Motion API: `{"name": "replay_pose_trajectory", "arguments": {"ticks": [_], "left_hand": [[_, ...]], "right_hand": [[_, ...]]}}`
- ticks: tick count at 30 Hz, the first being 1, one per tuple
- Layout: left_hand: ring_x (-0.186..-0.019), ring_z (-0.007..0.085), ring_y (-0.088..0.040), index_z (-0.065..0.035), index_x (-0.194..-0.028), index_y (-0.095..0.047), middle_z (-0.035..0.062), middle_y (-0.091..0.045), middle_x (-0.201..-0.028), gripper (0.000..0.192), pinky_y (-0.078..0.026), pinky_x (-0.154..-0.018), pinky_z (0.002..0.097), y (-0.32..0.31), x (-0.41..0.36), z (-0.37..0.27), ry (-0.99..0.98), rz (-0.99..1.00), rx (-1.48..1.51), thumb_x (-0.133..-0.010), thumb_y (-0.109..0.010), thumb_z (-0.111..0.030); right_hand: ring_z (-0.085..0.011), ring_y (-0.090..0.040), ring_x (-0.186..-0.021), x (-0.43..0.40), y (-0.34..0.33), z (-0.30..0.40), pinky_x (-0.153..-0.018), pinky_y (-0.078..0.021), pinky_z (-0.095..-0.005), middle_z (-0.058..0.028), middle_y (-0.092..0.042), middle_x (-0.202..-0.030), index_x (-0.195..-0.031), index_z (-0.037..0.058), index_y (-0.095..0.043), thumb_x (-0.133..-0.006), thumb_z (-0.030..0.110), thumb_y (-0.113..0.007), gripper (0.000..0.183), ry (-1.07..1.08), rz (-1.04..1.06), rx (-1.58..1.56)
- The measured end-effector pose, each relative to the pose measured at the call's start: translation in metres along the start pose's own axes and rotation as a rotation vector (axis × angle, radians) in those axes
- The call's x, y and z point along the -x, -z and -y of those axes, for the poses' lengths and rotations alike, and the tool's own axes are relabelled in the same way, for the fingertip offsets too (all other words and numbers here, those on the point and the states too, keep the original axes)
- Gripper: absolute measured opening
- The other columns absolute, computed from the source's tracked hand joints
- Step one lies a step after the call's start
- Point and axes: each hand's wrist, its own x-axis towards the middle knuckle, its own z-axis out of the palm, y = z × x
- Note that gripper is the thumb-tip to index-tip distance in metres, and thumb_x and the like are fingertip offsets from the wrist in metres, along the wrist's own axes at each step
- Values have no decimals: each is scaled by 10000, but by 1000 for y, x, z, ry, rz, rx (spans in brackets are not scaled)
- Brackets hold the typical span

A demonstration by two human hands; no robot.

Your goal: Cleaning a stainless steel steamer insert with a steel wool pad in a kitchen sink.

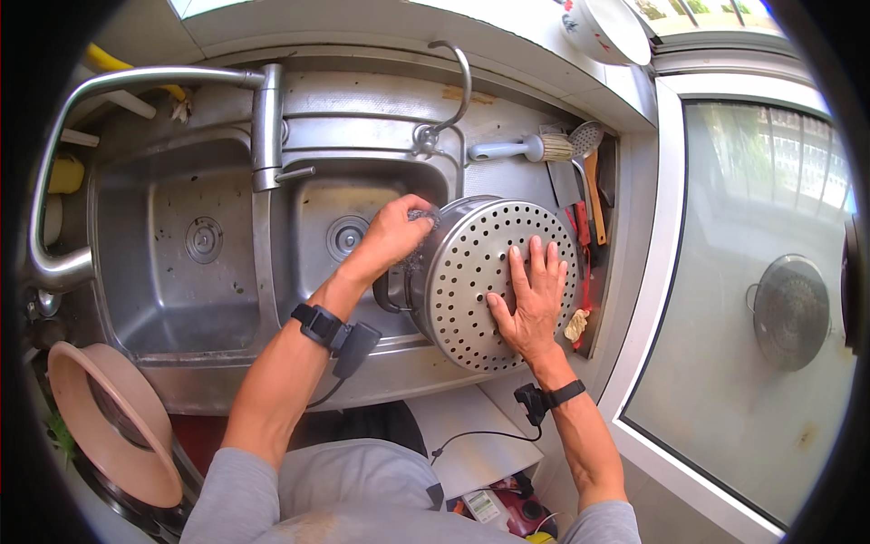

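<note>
A perforated metal steamer pot (469,279) rests over the right side of the right sink basin (319,204), its holed base facing up toward me. My right hand (533,299) lies spread on that base, fingers apart, holding it by touch alone. In my left hand (397,231) is a steel wool scourer (421,224), pressed against the pot's side wall. One loop handle (389,296) of the pot sticks out just below my left hand. Part of the scourer is hidden behind my fingers.
A tall faucet (268,129) arches over the left basin (177,292), which holds dark specks. Beyond the pot lie a blue-handled brush (520,147), a skimmer (586,139) and red-handled tools (582,224). At left stands a pink basin (112,421); a glass-paned window (734,285) borders the right.
</note>
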Motion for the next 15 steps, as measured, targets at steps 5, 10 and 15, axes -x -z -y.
{"name": "replay_pose_trajectory", "arguments": {"ticks": [5,10,15], "left_hand": [[-788,151,-704,28,-1086,-680,84,-725,-918,230,-577,-727,306,11,-16,21,205,215,359,-920,-659,-130],[-764,167,-726,9,-1039,-690,94,-746,-926,154,-609,-715,301,19,6,25,387,331,621,-938,-644,-98],[-763,193,-746,29,-1036,-698,123,-758,-923,185,-629,-714,331,24,52,7,348,359,773,-915,-643,-100]], "right_hand": [[-463,-252,-1501,1,3,2,-1186,-165,-654,-185,-351,-1622,-1499,154,-523,-891,488,-671,710,-19,-9,-1],[-454,-266,-1497,15,9,3,-1184,-180,-654,-176,-361,-1617,-1475,169,-550,-895,539,-654,696,61,-31,-43],[-453,-267,-1497,33,22,20,-1199,-188,-629,-181,-354,-1620,-1480,152,-543,-938,486,-623,642,59,-84,-94]]}}
